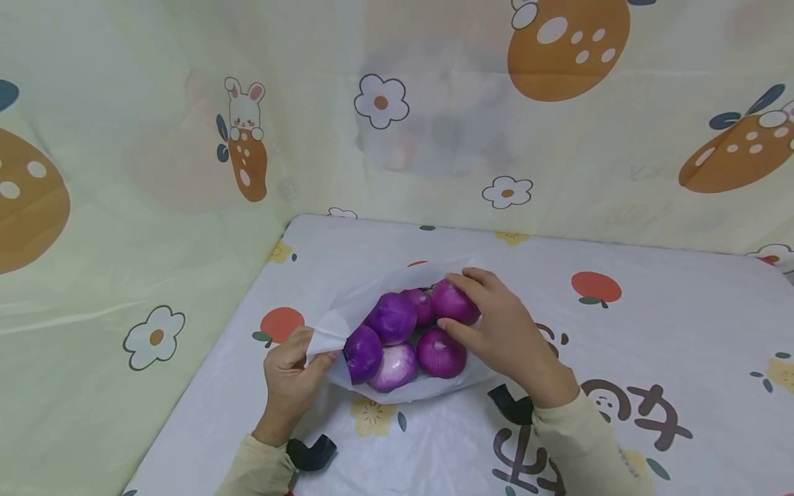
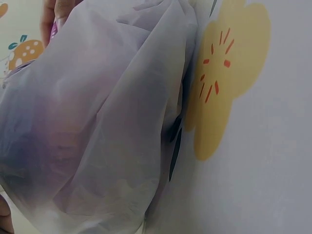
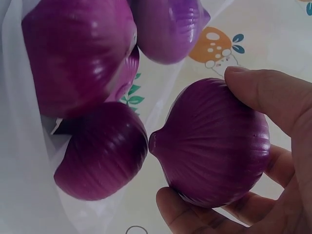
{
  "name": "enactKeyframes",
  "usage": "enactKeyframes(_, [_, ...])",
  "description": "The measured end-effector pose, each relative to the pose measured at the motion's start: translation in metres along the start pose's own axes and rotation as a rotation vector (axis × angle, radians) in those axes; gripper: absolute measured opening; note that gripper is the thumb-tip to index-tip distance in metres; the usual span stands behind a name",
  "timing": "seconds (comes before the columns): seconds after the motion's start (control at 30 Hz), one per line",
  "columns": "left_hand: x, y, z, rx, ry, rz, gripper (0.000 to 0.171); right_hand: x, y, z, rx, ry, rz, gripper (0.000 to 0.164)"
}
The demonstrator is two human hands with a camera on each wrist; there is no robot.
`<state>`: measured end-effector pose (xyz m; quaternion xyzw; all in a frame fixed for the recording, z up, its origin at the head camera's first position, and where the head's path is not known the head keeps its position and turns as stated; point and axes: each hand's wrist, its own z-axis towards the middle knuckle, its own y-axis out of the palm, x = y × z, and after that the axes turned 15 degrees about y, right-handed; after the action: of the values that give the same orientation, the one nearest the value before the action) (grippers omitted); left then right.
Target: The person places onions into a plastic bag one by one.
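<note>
A thin white plastic bag [image 1: 428, 393] lies wide open with several purple onions [image 1: 393, 318] in it. My left hand [image 1: 291, 375] pinches the bag's left edge between thumb and fingers. At the bag's right side my right hand [image 1: 509, 331] grips one onion [image 3: 214, 144], thumb on one side and fingers on the other. This onion's pointed tip is right beside another onion [image 3: 105, 153] in the right wrist view. The bag's cloudy side [image 2: 112, 112] fills much of the left wrist view and blurs the onions behind it.
A white cloth [image 1: 620, 331] printed with fruit, flowers and dark lettering covers the table. Behind and to the left hangs a pale curtain [image 1: 422, 165] with carrot and flower prints. Black straps [image 1: 312, 452] sit at both wrists.
</note>
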<state>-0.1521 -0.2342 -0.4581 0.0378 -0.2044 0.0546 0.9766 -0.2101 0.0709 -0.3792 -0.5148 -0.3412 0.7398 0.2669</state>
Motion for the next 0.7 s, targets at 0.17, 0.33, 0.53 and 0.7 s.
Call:
enactKeyframes(0.17, [0.0, 0.0, 0.0, -0.001, -0.001, 0.006, 0.023, -0.006, 0.003, -0.002, -0.019, -0.015, -0.006, 0.06])
enactKeyframes(0.33, [0.0, 0.0, -0.001, -0.002, -0.002, 0.004, 0.023, -0.012, 0.007, -0.004, -0.038, -0.03, -0.026, 0.059])
enactKeyframes(0.53, [0.0, 0.0, -0.001, -0.003, 0.001, 0.002, 0.023, -0.014, 0.011, -0.006, -0.03, -0.075, -0.038, 0.064])
enactKeyframes(0.7, [0.0, 0.0, -0.001, -0.003, 0.0, 0.007, 0.023, -0.015, 0.014, -0.007, -0.031, -0.094, -0.037, 0.064])
